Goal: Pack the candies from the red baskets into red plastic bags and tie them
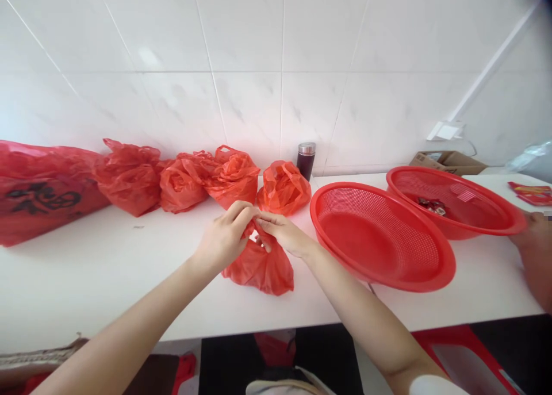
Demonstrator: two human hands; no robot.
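Observation:
A filled red plastic bag (263, 271) rests on the white table in front of me, its top gathered up. My left hand (228, 234) pinches one side of the bag's twisted top. My right hand (280, 231) grips the other side, and the fingertips of both hands meet above the bag. A small gap shows between the hands and the bag's body. What lies inside the bag is hidden.
Several red plastic bags (129, 179) line the wall beside a dark thermos (306, 164). To the right, an empty red basket (317, 211) overlaps another red basket (509, 219) holding small wrapped items. A co-worker's hand (532, 242) touches that basket. A cardboard box (463, 164) sits behind.

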